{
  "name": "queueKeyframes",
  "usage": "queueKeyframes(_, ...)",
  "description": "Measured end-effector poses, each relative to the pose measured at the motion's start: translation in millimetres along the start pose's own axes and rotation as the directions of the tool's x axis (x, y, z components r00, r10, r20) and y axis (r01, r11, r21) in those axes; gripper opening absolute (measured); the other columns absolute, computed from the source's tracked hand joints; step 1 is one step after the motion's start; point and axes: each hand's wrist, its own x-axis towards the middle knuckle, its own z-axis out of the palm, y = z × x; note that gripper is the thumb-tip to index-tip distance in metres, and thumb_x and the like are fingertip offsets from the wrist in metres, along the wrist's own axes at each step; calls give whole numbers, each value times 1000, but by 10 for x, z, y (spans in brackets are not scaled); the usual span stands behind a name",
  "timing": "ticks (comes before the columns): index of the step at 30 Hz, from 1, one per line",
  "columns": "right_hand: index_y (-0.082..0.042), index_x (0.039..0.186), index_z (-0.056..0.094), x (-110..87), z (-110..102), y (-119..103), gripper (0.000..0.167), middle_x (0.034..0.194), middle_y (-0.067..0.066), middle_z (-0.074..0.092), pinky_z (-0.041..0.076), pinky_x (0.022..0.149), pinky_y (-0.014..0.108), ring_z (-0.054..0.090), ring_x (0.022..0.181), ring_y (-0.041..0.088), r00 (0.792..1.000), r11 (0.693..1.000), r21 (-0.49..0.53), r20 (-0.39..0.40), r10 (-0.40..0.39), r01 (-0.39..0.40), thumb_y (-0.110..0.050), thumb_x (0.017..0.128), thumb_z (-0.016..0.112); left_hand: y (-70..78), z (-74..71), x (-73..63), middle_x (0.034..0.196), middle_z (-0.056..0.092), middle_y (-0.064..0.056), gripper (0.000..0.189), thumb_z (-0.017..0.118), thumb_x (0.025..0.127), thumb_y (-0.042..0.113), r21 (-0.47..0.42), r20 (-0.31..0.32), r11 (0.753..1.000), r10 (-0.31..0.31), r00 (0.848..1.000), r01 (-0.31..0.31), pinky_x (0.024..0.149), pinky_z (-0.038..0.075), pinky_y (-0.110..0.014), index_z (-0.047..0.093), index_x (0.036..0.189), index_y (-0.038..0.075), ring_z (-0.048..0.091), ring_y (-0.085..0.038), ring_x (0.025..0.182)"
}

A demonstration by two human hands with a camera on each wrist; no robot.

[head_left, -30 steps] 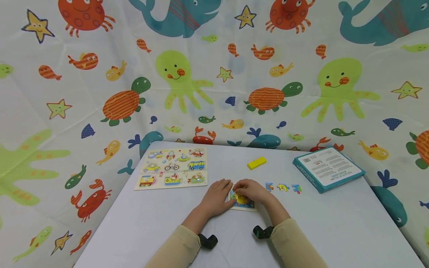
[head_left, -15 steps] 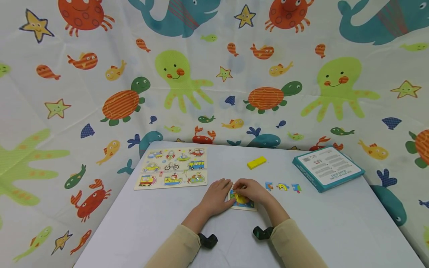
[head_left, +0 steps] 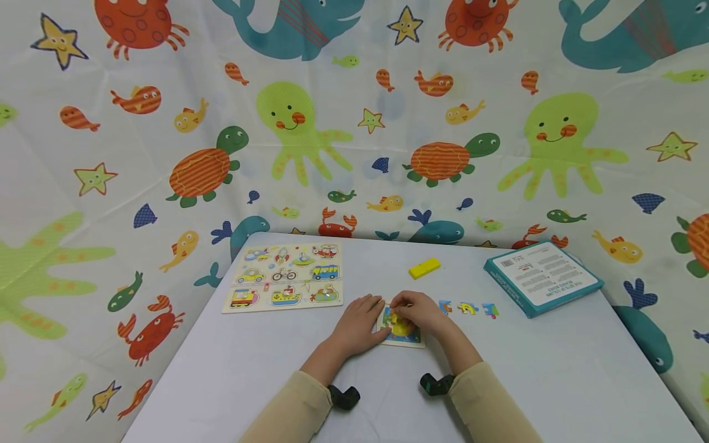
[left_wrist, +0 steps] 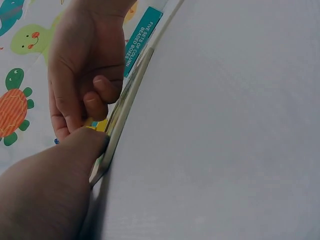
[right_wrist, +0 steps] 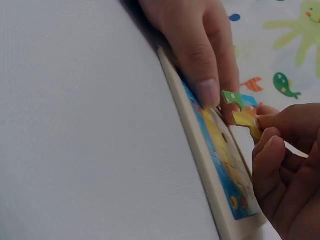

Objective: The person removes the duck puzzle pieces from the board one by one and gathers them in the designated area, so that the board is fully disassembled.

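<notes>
A small wooden jigsaw board (head_left: 403, 344) with a yellow and blue picture lies on the table in the head view. My left hand (head_left: 357, 326) rests along its left side, fingers straight and thumb over the near edge. Over the board's upper part, my right hand (head_left: 419, 309) pinches a jigsaw piece (right_wrist: 243, 119) between thumb and fingers. In the right wrist view this piece is yellow, green and blue, and it is tilted above the board's surface, near the left thumb (right_wrist: 206, 92). The right fingers hide part of the picture in the head view.
Three loose jigsaw pieces (head_left: 468, 309) lie in a row right of the right hand. Behind them is a yellow block (head_left: 424, 268), and a teal box (head_left: 543, 280) stands farther right. A vehicle puzzle board (head_left: 285, 278) lies at the back left, before a sea-animal curtain (head_left: 343, 154).
My right hand has risen slightly and shifted a little right, uncovering more of the yellow picture. My left hand keeps its place on the board.
</notes>
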Motion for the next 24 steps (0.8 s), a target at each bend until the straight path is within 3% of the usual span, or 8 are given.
queueKeyframes(10, -16, 105, 68, -94, -277, 60, 13, 90, 7, 64, 51, 61, 27, 57, 68, 21, 999, 999, 17, -26, 44, -43, -23, 94, 67, -8, 26, 14, 157, 40, -3, 71, 49, 97, 58, -6, -15, 1000, 9, 1000, -9, 123, 27, -43, 40, 152, 14, 32, -24, 148)
queueKeyframes(18, -16, 106, 67, -239, -527, 224, 20, 87, 8, 62, 46, 60, 27, 54, 67, 22, 996, 997, 7, -51, 72, -72, -29, 92, 70, -10, 31, 8, 159, 37, -2, 73, 49, 96, 59, -12, 15, 1000, -13, 1000, 13, 124, 24, -42, 38, 153, 15, 28, -24, 150)
queueKeyframes(24, -14, 105, 65, -352, -721, 355, 23, 85, 8, 62, 45, 59, 27, 54, 67, 21, 994, 996, -9, -54, 94, -94, -33, 91, 70, -5, 26, -6, 158, 38, -3, 72, 50, 96, 57, -13, 1, 1000, -1, 1000, 1, 123, 26, -44, 39, 152, 13, 30, -25, 149)
